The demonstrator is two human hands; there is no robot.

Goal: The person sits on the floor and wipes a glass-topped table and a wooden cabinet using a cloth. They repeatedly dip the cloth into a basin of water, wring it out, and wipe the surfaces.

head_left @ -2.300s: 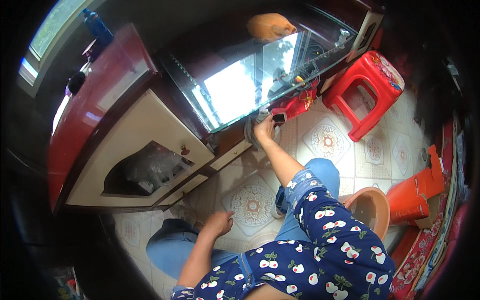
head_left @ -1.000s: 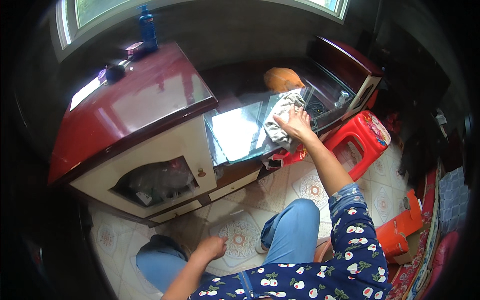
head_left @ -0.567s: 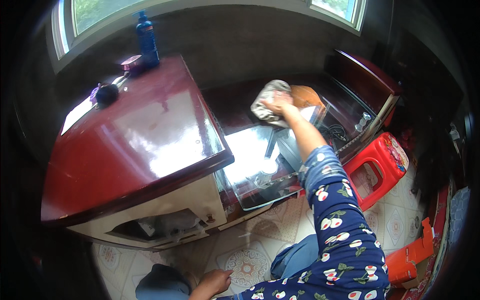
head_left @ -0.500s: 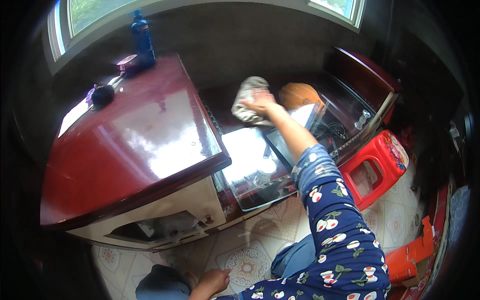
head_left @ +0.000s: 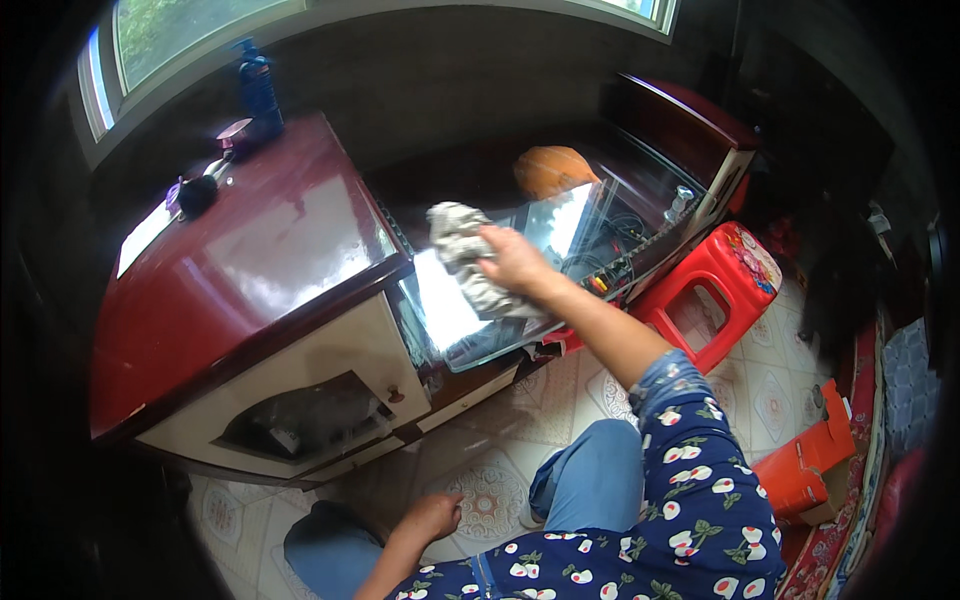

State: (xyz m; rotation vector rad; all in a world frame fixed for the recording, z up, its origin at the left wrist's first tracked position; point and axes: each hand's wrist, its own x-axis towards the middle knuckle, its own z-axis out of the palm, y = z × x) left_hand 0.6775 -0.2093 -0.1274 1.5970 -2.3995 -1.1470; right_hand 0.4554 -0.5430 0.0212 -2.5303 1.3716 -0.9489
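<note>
My right hand is closed on a crumpled grey-and-white rag, which lies over the near part of the glass top of the low cabinet. The glass is bright with reflected window light. Behind the rag, an orange rounded bundle sits toward the wall. Dark cables show to the right of my hand, near a small clear glass object. My left hand hangs low between my knees, its fingers curled in a loose fist with nothing visible in them.
The taller red cabinet on the left carries a blue pump bottle, a dark round object and white paper. A red plastic stool stands right of the low cabinet. An orange-red box is at lower right.
My right hand has drawn the rag from the back of the low cabinet toward its near edge. The view has shifted slightly. My left hand stays low and curled.
</note>
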